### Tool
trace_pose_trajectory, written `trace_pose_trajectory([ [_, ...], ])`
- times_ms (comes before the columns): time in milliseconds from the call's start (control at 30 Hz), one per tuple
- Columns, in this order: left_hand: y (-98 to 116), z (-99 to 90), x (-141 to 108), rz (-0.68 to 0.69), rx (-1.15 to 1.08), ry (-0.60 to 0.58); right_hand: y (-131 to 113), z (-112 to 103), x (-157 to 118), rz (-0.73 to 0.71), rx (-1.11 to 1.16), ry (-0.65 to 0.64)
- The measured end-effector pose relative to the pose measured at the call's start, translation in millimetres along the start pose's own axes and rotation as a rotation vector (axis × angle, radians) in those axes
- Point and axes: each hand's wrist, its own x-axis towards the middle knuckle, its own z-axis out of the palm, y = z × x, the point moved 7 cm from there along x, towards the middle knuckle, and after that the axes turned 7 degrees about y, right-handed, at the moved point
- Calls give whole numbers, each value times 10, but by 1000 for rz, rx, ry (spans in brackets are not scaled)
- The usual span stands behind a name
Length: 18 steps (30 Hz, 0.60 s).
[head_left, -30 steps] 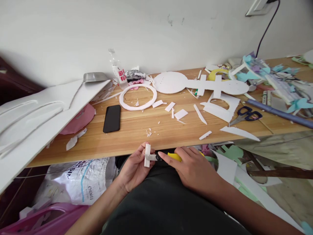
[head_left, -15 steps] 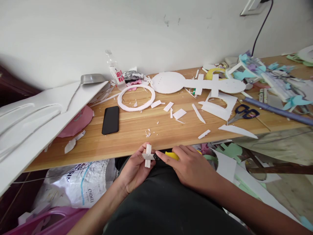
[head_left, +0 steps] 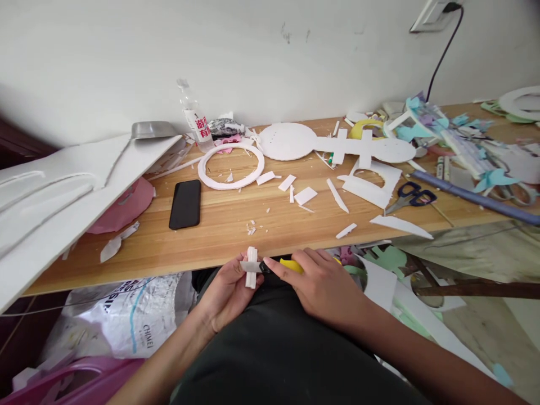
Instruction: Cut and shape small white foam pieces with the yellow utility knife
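Over my lap, just below the table's front edge, my left hand point(head_left: 230, 288) is closed on a small upright strip of white foam point(head_left: 251, 254). My right hand point(head_left: 314, 277) grips a yellow utility knife point(head_left: 291, 265), index finger stretched along it toward the black tip of the handle. The knife's blade point(head_left: 250, 266) lies flat across the foam strip, pointing left to my left fingers. Small white crumbs point(head_left: 252, 228) are scattered on the wooden table point(head_left: 219, 239) just beyond my hands.
A black phone point(head_left: 184, 204), a white foam ring point(head_left: 202, 174), foam offcuts point(head_left: 305, 196) and dark-handled scissors point(head_left: 411, 197) lie on the table. A plastic bottle point(head_left: 196, 124) stands by the wall. At left a large white board point(head_left: 84, 197) overhangs the edge; cut foam shapes point(head_left: 363, 147) lie at the back.
The view has shifted slightly, so the table's things sit a little further left. Both hands keep their grips, and the knife's blade still crosses the foam strip, now at a slightly different angle.
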Motion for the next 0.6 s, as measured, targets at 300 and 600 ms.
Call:
trace_pose_trajectory([
  [300,-5,1,-19,-27,-16,9,93,7,-47,20,27,-8],
  [600,24,29,-33,-23,10,4,0,-8,-116,-10,20,-42],
])
